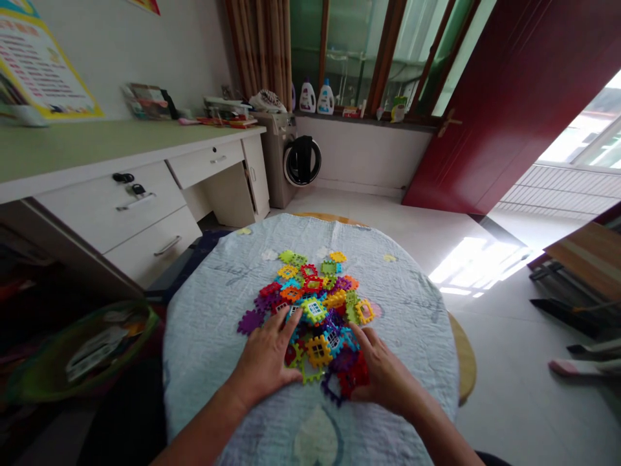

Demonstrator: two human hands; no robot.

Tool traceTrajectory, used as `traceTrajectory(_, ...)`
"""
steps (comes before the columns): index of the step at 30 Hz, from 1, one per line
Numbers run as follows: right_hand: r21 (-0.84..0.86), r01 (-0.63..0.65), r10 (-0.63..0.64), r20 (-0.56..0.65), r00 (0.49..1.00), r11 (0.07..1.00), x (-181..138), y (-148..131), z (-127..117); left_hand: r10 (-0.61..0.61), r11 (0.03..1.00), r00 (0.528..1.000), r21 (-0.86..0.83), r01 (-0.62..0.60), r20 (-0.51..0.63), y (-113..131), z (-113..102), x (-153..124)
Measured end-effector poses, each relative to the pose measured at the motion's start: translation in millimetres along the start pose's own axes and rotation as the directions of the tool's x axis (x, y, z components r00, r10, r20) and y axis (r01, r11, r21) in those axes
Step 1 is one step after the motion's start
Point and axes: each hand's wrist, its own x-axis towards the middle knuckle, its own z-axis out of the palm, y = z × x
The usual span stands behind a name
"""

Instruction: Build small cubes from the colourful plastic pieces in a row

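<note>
A heap of colourful plastic interlocking building pieces [310,310] lies on the cloth-covered round table [208,369]. Many are squares with toothed edges, some with window grids. My left hand [269,356] rests against the near left side of the heap, thumb and fingers spread. Close by it are a purple piece [251,321] and a yellow window piece [319,350]. On the right side, my right hand [381,372] curves around the heap's edge, fingers apart, touching or beside a red piece [353,377]. Neither hand is seen gripping a piece.
A green basket [140,336] with things in it stands at the lower left. Beyond the table are a white desk with drawers [136,200], a washing machine [284,155] with its door ajar, and a red door [466,110]. A wooden stool edge [463,359] shows at the table's right.
</note>
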Motion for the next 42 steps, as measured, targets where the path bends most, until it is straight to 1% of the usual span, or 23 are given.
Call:
traceTrajectory(2, 0.031, 0.012, -0.011, -0.038, 0.999, 0.999, 7, 1, -1, -0.031, 1.0, 0.998, 0.002, 0.031, 0.048, -1, -8, 12)
traceTrajectory(5, 0.076, 0.001, 0.008, -0.117, 0.993, 0.997, 20, 2, 2, -0.033, 0.999, 0.997, -0.007, 0.034, 0.072, -3, -15, 25)
traceTrajectory(9, 0.183, 0.006, 0.038, -0.233, 0.972, 0.983, 38, -2, 11, 0.047, 0.997, 0.996, -0.066, -0.043, 0.07, -4, -13, 31)
traceTrajectory(12, 0.309, 0.058, 0.038, -0.297, 0.954, 0.949, 49, -10, 16, 0.141, 0.981, 0.99, -0.136, -0.139, 0.007, -5, -5, 33)
traceTrajectory(15, 0.448, 0.065, 0.073, -0.285, 0.956, 0.892, 58, -20, 16, 0.221, 0.948, 0.969, -0.209, -0.24, -0.109, -5, 5, 38)
traceTrajectory(17, 0.563, 0.058, 0.094, -0.237, 0.967, 0.825, 64, -25, 17, 0.242, 0.925, 0.956, -0.258, -0.279, -0.166, -4, 10, 42)
traceTrajectory(18, 0.631, 0.065, 0.089, -0.21, 0.974, 0.773, 66, -26, 17, 0.242, 0.917, 0.954, -0.281, -0.285, -0.177, -3, 11, 45)
traceTrajectory(21, 0.815, 0.109, 0.047, -0.165, 0.985, 0.569, 71, -25, 19, 0.232, 0.905, 0.958, -0.325, -0.276, -0.169, 3, 9, 50)
traceTrajectory(23, 0.877, 0.108, 0.039, -0.143, 0.989, 0.469, 73, -25, 18, 0.228, 0.898, 0.96, -0.347, -0.271, -0.16, 7, 4, 51)
traceTrajectory(25, 0.905, 0.103, 0.029, -0.126, 0.992, 0.413, 75, -26, 15, 0.206, 0.887, 0.96, -0.379, -0.265, -0.189, 11, -2, 52)
traceTrajectory(28, 0.916, 0.151, -0.014, -0.157, 0.987, 0.373, 78, -29, 7, 0.114, 0.866, 0.948, -0.438, -0.242, -0.298, 11, -11, 52)
traceTrajectory(30, 0.891, 0.211, -0.022, -0.222, 0.975, 0.403, 82, -27, 1, 0.018, 0.848, 0.936, -0.491, -0.2, -0.352, 4, -15, 54)
traceTrajectory(32, 0.847, 0.262, -0.002, -0.294, 0.956, 0.463, 86, -19, -3, -0.092, 0.843, 0.918, -0.521, -0.135, -0.386, -9, -17, 56)
traceTrajectory(34, 0.791, 0.276, 0.038, -0.352, 0.935, 0.545, 90, -7, -6, -0.185, 0.883, 0.886, -0.468, -0.04, -0.425, -27, -17, 59)
traceTrajectory(35, 0.748, 0.263, 0.071, -0.382, 0.921, 0.609, 92, 1, -7, -0.219, 0.913, 0.87, -0.408, 0.023, -0.441, -36, -16, 60)
traceTrajectory(36, 0.687, 0.234, 0.107, -0.415, 0.904, 0.687, 94, 8, -7, -0.252, 0.937, 0.861, -0.335, 0.102, -0.442, -45, -15, 61)
traceTrajectory(37, 0.608, 0.187, 0.142, -0.451, 0.881, 0.772, 96, 15, -7, -0.288, 0.945, 0.863, -0.271, 0.185, -0.415, -53, -13, 61)
traceTrajectory(38, 0.517, 0.121, 0.173, -0.485, 0.857, 0.847, 97, 21, -6, -0.319, 0.943, 0.873, -0.216, 0.253, -0.368, -58, -10, 61)
traceTrajectory(39, 0.429, 0.045, 0.2, -0.508, 0.838, 0.902, 99, 26, -4, -0.337, 0.94, 0.888, -0.173, 0.296, -0.312, -62, -7, 61)
traceTrajectory(40, 0.356, -0.03, 0.223, -0.515, 0.827, 0.934, 101, 30, -2, -0.338, 0.94, 0.905, -0.146, 0.309, -0.258, -63, -5, 61)
traceTrajectory(42, 0.268, -0.132, 0.252, -0.49, 0.835, 0.955, 104, 31, 4, -0.289, 0.954, 0.936, -0.138, 0.265, -0.203, -59, 1, 61)
